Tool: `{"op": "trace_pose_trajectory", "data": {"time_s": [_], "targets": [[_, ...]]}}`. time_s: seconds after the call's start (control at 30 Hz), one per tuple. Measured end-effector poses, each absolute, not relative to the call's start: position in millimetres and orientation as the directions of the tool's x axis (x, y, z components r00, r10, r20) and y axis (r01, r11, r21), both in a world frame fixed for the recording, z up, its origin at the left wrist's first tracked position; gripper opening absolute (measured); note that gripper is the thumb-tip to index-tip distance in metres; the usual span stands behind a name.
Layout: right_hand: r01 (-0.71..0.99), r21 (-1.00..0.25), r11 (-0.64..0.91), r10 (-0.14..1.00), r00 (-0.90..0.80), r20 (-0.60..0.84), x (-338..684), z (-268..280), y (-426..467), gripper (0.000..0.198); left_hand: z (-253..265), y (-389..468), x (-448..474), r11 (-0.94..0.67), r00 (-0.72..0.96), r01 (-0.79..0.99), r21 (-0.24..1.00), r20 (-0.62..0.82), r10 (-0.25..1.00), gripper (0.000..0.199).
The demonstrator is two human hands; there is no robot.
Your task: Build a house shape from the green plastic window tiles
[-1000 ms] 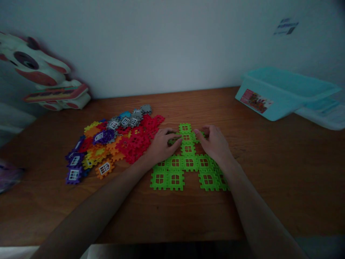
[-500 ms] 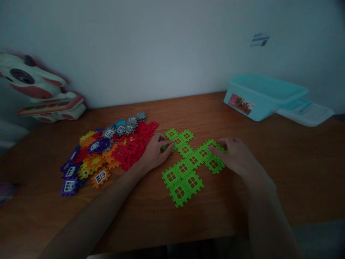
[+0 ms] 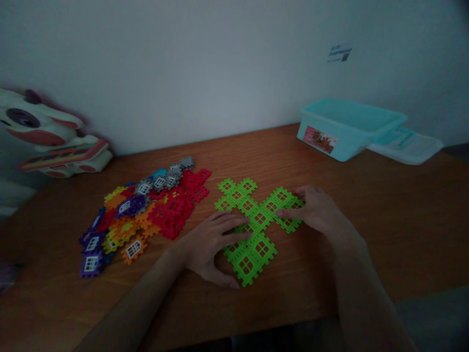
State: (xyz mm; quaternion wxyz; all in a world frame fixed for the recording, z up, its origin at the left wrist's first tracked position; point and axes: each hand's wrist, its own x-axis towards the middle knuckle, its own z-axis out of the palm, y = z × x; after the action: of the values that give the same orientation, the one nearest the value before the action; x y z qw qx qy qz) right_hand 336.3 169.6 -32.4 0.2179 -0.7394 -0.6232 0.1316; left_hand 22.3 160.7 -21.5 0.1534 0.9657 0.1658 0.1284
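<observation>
Flat green interlocking building tiles (image 3: 260, 218) with window-shaped cutouts lie joined in a branching sheet on the table. My left hand (image 3: 210, 247) is open over the sheet's lower left arm, fingers spread across the tiles and thumb stretched near the bottom corner. Some tiles there are hidden under those fingers. At the right end, my right hand (image 3: 318, 209) has its thumb on a tile and its fingers at the outer edge, gripping that end of the sheet.
Left of the sheet is a loose heap of red tiles (image 3: 174, 208), orange, yellow, purple and grey ones. A light blue plastic box (image 3: 335, 132) with a lid (image 3: 408, 146) beside it stands at the back right. A dog-shaped toy keyboard (image 3: 69, 156) sits at the back left.
My left hand has left the sheet's upper left end, moved toward me and spread over the lower left arm. My right hand stays at the right end, its thumb slightly lower. The view has shifted slightly.
</observation>
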Motion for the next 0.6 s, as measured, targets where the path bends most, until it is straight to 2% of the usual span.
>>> {"op": "trace_pose_trajectory", "data": {"time_s": [0.13,0.3,0.5,0.6], "targets": [[0.835,-0.523,-0.174,0.978,0.21,0.011,336,-25,173,0.069,-24,158,25,-0.896,0.898,0.309,0.32,0.211,0.385,0.086],[0.686,-0.703,-0.187,0.982,0.14,-0.125,334,-17,173,0.041,-31,151,30,-0.89,0.871,0.336,0.309,0.257,0.419,0.082],[0.692,-0.711,-0.121,0.993,0.096,-0.075,333,-6,172,0.029,-28,151,25,-0.887,0.895,0.247,0.39,0.261,0.363,0.082],[0.66,-0.75,-0.048,0.999,0.025,-0.042,331,2,168,0.026,-26,152,24,-0.887,0.892,0.213,0.41,0.29,0.348,0.071]]}}
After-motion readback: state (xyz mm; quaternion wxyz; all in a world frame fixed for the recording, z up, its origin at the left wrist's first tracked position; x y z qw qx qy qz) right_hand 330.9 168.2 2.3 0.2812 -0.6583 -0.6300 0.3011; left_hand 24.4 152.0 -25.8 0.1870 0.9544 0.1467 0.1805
